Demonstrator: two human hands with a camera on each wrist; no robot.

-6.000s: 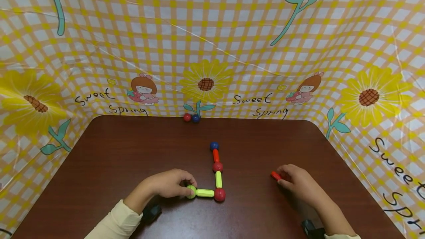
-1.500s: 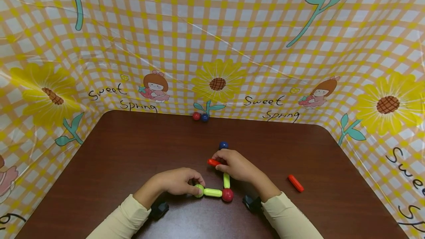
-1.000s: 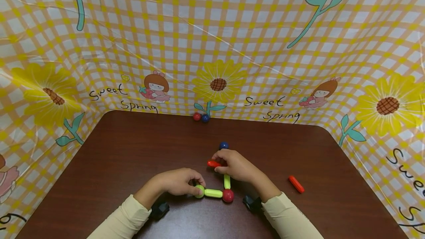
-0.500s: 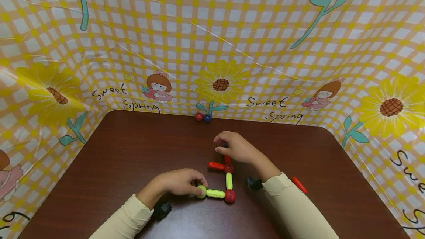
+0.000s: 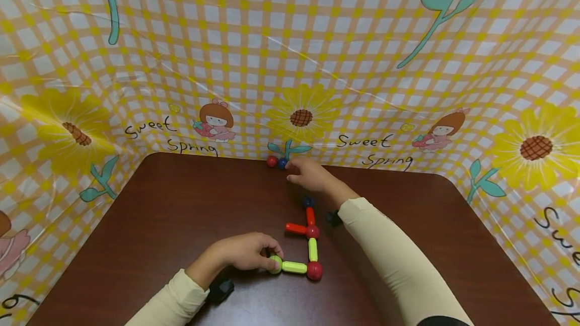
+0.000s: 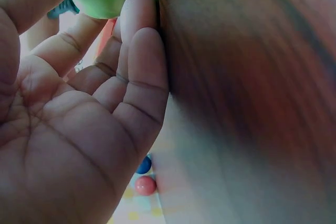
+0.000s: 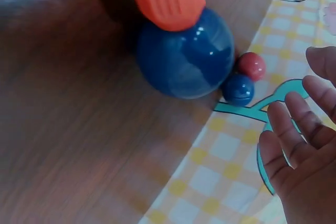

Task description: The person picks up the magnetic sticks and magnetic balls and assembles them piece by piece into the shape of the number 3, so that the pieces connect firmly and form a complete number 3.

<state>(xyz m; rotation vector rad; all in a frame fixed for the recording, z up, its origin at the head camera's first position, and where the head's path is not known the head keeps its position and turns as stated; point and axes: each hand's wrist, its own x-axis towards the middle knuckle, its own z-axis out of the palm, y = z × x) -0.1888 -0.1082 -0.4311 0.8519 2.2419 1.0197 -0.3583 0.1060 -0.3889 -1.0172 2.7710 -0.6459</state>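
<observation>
My left hand (image 5: pixel 249 252) pinches a green ball (image 5: pixel 275 264) at the left end of a toy chain of balls and rods. From it a yellow-green rod (image 5: pixel 294 267) runs to a red ball (image 5: pixel 314 270). A second yellow-green rod (image 5: pixel 313 249) leads away to another red ball (image 5: pixel 312 232). That ball bears one red rod (image 5: pixel 296 228) pointing left and another red rod (image 5: pixel 310 216) reaching a blue ball (image 5: pixel 308 202). My right hand (image 5: pixel 310 173), fingers spread and holding nothing in the right wrist view, is beside a loose blue ball (image 5: pixel 282 163) at the back edge.
A loose red ball (image 5: pixel 271 161) touches the loose blue ball, against the checked cloth (image 5: pixel 254 114) that rises behind the brown table (image 5: pixel 181 200). Dark wrist devices (image 5: pixel 221 290) sit under the wrists. My right sleeve (image 5: pixel 399 260) crosses the table's right side.
The right hand brought a red rod to the middle red ball, let go, then reached to the back edge. The spare red rod at right is now hidden by the sleeve. The left hand stayed put.
</observation>
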